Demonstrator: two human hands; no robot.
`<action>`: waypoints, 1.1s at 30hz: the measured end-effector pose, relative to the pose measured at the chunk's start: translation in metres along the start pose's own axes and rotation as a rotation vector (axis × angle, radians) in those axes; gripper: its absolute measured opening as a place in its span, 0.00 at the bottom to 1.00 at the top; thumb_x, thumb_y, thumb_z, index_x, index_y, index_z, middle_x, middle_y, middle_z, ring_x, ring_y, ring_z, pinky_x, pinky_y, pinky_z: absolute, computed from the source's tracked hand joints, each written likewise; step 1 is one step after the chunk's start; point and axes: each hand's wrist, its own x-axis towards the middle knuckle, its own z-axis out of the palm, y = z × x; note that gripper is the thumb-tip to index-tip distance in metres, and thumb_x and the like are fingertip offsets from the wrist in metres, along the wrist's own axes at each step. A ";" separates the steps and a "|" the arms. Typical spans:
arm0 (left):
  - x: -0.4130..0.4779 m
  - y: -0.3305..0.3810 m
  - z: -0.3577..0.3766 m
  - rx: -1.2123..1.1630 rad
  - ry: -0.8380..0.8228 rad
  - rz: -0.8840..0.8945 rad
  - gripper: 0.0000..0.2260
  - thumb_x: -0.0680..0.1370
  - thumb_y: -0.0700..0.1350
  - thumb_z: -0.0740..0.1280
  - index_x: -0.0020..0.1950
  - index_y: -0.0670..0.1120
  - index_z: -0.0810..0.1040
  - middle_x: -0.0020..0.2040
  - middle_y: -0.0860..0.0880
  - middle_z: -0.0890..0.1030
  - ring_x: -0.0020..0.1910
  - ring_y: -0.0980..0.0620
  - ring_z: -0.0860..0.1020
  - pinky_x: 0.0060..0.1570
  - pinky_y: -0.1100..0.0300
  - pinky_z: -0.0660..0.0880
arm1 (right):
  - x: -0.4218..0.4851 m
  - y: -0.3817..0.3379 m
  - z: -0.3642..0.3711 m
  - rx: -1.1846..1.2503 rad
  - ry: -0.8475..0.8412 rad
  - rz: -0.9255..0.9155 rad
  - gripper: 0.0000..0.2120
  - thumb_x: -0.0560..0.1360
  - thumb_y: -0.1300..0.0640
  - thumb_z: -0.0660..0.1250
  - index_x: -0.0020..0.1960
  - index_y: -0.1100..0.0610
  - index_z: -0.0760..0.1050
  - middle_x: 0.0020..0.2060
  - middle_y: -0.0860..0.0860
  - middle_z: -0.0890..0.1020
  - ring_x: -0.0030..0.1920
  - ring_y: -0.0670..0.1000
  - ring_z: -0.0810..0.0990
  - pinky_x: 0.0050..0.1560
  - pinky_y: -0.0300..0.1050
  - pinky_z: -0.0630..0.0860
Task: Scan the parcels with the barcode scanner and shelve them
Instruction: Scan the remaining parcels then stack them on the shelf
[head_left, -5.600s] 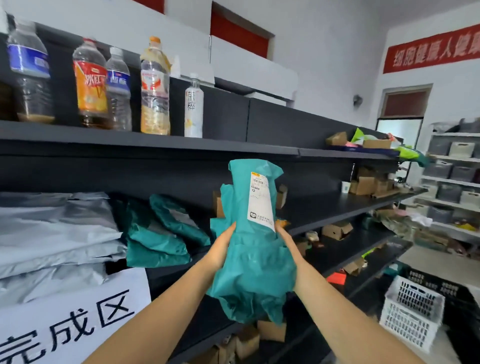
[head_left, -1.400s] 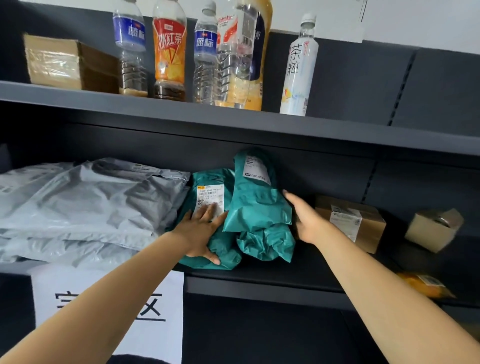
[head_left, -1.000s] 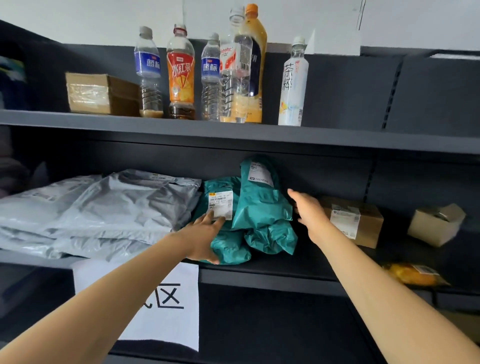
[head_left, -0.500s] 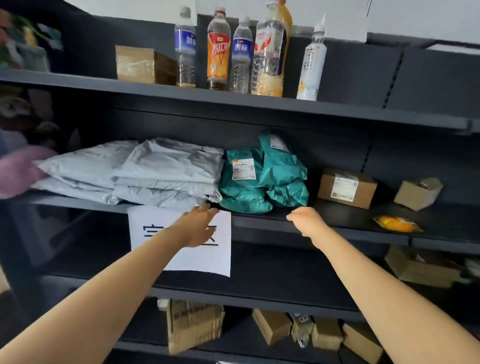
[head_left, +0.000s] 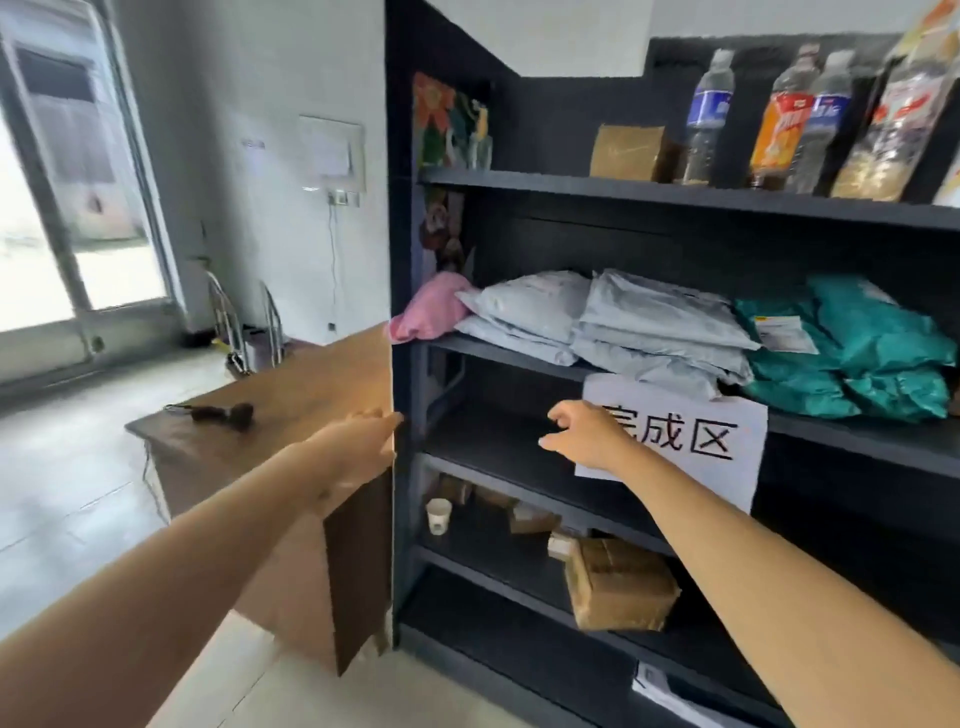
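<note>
Found the barcode scanner (head_left: 223, 414) lying on the wooden table (head_left: 311, 384) at far left, well apart from both hands, likely set there to free them for shelving. Saw the left hand (head_left: 358, 441) empty, fingers straight, near the side of the shelf unit, and the right hand (head_left: 587, 441) empty too, fingers loosely curled before the paper sign (head_left: 701, 441). Noted grey parcels (head_left: 649, 332) and teal parcels (head_left: 857, 353) stacked flat on the middle shelf (head_left: 498, 352) above that sign, presumably finished. Could not make out the scanner's detail through blur, nor whether the left fingertips touched the unit, nor the full teal parcels and bottles (head_left: 709, 114), cut off at right.
</note>
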 end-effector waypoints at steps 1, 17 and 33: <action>-0.013 -0.029 -0.002 -0.019 0.018 -0.058 0.25 0.80 0.47 0.59 0.76 0.48 0.56 0.71 0.43 0.66 0.68 0.42 0.69 0.65 0.48 0.69 | 0.004 -0.026 0.012 -0.024 -0.027 -0.050 0.26 0.75 0.53 0.68 0.70 0.58 0.68 0.66 0.57 0.75 0.63 0.56 0.76 0.59 0.47 0.72; -0.041 -0.338 -0.010 -0.044 0.100 -0.529 0.23 0.80 0.48 0.59 0.74 0.47 0.59 0.67 0.43 0.69 0.66 0.43 0.69 0.63 0.49 0.69 | 0.188 -0.290 0.185 -0.120 -0.302 -0.454 0.24 0.74 0.51 0.68 0.68 0.56 0.70 0.64 0.53 0.75 0.62 0.52 0.75 0.59 0.45 0.72; 0.044 -0.632 -0.032 -0.023 0.063 -0.759 0.26 0.79 0.51 0.60 0.75 0.48 0.56 0.66 0.46 0.69 0.65 0.45 0.69 0.64 0.51 0.68 | 0.420 -0.545 0.346 0.017 -0.518 -0.578 0.24 0.73 0.53 0.72 0.66 0.59 0.72 0.57 0.56 0.80 0.53 0.53 0.79 0.52 0.42 0.75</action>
